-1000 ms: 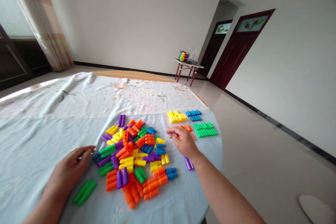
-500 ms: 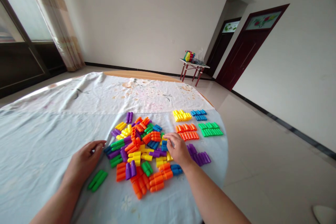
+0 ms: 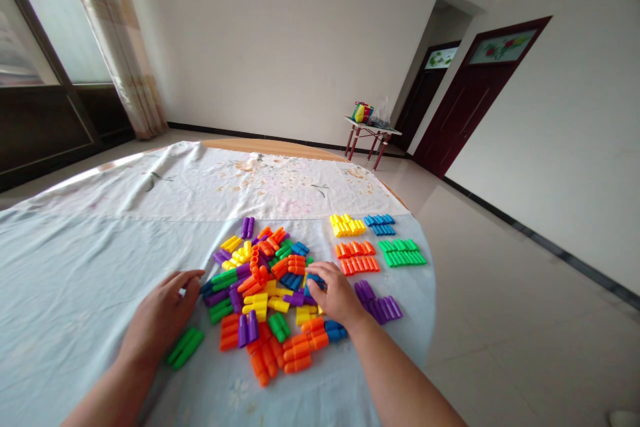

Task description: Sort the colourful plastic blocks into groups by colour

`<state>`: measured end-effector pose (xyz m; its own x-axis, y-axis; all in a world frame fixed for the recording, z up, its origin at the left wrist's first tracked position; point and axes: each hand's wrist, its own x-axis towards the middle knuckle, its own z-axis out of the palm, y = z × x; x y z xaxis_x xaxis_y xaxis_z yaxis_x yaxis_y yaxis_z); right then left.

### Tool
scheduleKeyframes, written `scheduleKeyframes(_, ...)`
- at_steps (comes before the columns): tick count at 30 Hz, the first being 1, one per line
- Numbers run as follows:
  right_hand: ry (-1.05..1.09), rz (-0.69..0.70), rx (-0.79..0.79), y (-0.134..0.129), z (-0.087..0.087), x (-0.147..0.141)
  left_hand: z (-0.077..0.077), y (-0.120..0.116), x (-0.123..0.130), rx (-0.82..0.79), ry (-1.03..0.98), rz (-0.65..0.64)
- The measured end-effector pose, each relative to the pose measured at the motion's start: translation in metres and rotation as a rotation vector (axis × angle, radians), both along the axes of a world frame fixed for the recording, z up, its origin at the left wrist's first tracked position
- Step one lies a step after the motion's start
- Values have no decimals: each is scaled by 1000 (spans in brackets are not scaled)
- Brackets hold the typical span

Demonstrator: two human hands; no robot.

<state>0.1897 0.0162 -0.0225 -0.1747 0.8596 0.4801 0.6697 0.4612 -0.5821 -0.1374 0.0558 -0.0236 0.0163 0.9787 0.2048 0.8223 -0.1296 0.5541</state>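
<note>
A mixed pile of bullet-shaped plastic toy blocks [image 3: 260,303] in orange, yellow, purple, green and blue lies on the table. At its right side, my right hand [image 3: 339,295] has its thumb and fingers closed around a blue toy block [image 3: 314,282], partly covered by the fingers. My left hand [image 3: 163,310] rests at the pile's left edge, fingers extended and apart from the thumb, with nothing visible in it. Its fingertips are beside a dark blue block [image 3: 207,288]. A green block [image 3: 185,348] lies by itself below the left hand.
Right of the pile are sorted groups: yellow blocks [image 3: 347,225], blue blocks [image 3: 380,224], orange blocks [image 3: 356,257], green blocks [image 3: 402,253] and purple blocks [image 3: 379,302]. A floral tablecloth [image 3: 100,247] covers the round table. Farther back stands a small table [image 3: 373,127] with bags.
My right hand has lowered slightly, and its thumb and fingers have come around the blue block. My left hand stays in nearly the same place. The view has shifted slightly.
</note>
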Motion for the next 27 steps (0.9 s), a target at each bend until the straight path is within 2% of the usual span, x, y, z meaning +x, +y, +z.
scheduleKeyframes(8,-18,-52,29,18,14,-6,-2,3,-1,-5,39,22)
scheduleKeyframes(15,-176,-9,-110,35,20,-20,-23,18,-14,-5,78,33)
scheduleKeyframes(20,-175,-26,-117,34,21,-23,-36,26,-23,46,116,40)
scheduleKeyframes(23,-139,-76,-95,29,23,-23,-35,26,-23,37,107,47)
scheduleKeyframes(27,-129,-166,-68,20,26,-22,-24,20,-17,1,56,37)
